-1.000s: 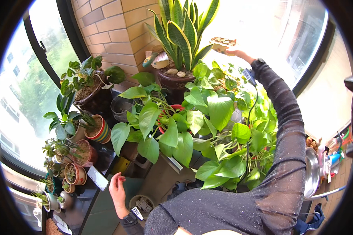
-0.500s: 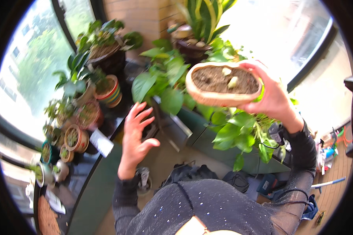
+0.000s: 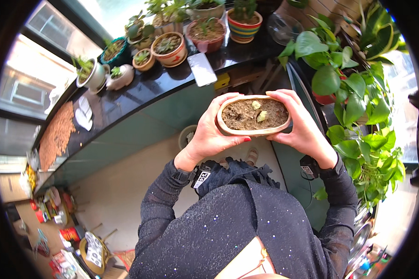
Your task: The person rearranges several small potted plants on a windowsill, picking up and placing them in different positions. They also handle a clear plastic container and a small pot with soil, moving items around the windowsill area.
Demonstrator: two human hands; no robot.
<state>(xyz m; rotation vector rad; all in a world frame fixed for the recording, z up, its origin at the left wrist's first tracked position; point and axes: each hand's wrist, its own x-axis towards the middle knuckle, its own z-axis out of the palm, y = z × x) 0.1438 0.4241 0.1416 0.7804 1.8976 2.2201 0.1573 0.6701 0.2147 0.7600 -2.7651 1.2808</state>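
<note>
Curved black countertop [image 3: 137, 90] beside dark-framed windows [image 3: 53, 28], greenish cabinet panels [image 3: 144, 135] below, pale floor [image 3: 125, 195], brown wall [image 3: 333, 9] at upper right, apparently brick, bright daylight from left and right

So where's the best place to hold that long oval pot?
Probably by its two rounded ends, one hand from each side, as the left hand and right hand do. The oval pot is longer than it is wide and holds soil, so gripping both ends should help keep it level.
</note>
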